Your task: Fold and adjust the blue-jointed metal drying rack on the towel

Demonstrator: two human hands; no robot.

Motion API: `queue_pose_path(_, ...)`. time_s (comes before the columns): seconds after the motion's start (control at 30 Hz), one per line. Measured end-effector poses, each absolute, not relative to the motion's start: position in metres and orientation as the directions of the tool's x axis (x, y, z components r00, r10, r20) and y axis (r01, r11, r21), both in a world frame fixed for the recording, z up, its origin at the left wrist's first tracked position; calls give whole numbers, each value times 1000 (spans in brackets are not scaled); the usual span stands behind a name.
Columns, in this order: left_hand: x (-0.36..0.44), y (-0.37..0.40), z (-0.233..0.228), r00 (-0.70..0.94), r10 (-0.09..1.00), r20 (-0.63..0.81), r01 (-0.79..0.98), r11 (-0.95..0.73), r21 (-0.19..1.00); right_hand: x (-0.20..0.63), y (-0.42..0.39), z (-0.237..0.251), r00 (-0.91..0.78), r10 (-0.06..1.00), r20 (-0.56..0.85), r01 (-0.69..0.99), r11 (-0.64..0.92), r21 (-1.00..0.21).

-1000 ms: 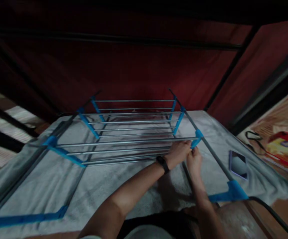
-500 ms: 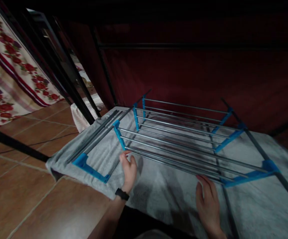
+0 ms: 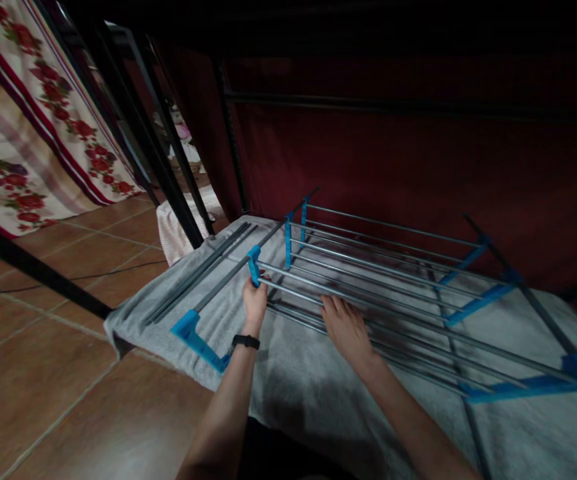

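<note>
A rack of thin grey metal rods joined by blue plastic brackets lies in front of me, held between dark side poles. My left hand is closed around a blue bracket at the rack's left side, its fingertips partly hidden behind it. The back of my right hand faces up; its fingers bend over a metal rod near the left end, and the thumb is hidden. Nearer me on the left, a blue corner piece sits on the end of the side pole.
Loose grey tubes lie left of the rack on a grey blanket. A black post and a slanting black bar stand at the left over the tiled floor. Behind hangs a dark red cloth.
My left hand has risen from beside the bracket's lower end and taken hold of it. My right hand has moved left and up onto a rod. The bracket now stands more upright. The view has shifted.
</note>
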State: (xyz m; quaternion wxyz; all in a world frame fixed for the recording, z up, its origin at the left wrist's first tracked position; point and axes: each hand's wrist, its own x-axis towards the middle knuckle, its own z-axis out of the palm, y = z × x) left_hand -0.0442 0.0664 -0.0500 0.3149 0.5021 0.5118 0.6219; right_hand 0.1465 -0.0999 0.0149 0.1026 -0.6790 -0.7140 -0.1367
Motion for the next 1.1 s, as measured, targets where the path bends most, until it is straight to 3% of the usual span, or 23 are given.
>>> queue_pose_path(0.33,-32,71,-56,-406,858,315,125,-289,949,149,-88,27,-42,995,93,999,40,19)
queue_pose_path(0.67,-29,69,-55,-406,859,313,109,-294,950,150,-86,39,-34,997,68,996,40,-85)
queue_pose_path(0.87,-32,65,-52,-377,874,306,109,-287,952,150,-94,25,-82,971,224,995,94,-43)
queue_pose_path(1.1,-44,45,-37,-401,876,267,-52,-313,948,145,-113,37,-291,780,554,949,308,66)
